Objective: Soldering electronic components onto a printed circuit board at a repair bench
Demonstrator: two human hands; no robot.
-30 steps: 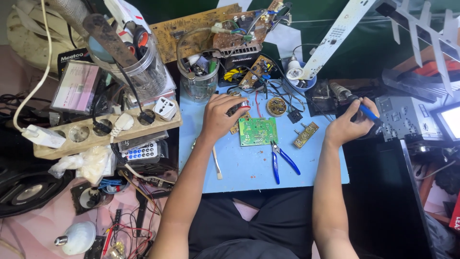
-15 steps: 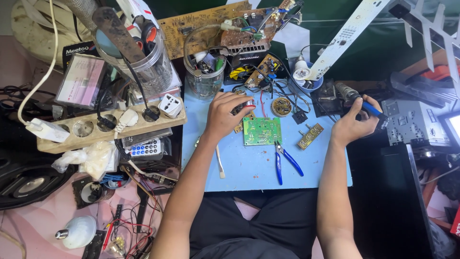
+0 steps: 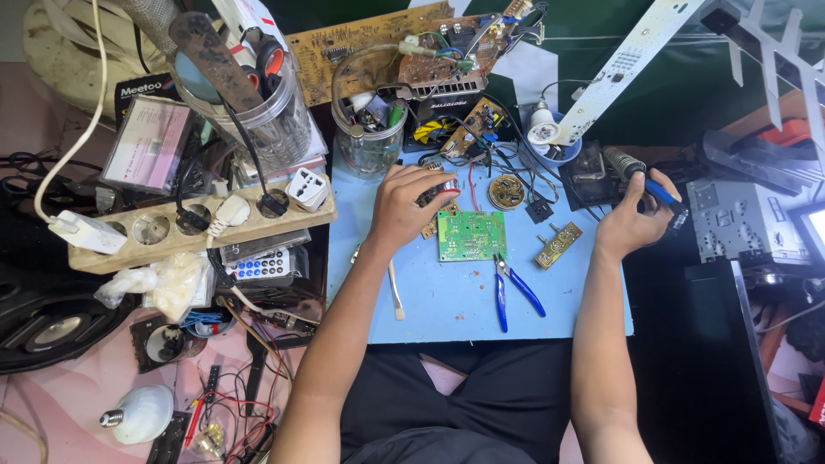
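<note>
On the blue worktop (image 3: 447,301) above the seated person's lap, blue-handled pliers (image 3: 514,294) lie unused beside a green circuit board (image 3: 470,235) that rests flat and loose, and the work looks only partly done, with no tool tip on the board. The left hand (image 3: 411,206) is curled around a small component at the board's upper left corner, while the right hand (image 3: 632,222) grips a blue-handled soldering iron (image 3: 640,174) off to the side, apart from the board. Farther back, a wooden power strip (image 3: 198,225) carries white plugs, a pinkish rectangular packet (image 3: 148,144) leans beside a clear tool jar (image 3: 258,112), and a long white LED strip (image 3: 632,64) slants across the far right.
</note>
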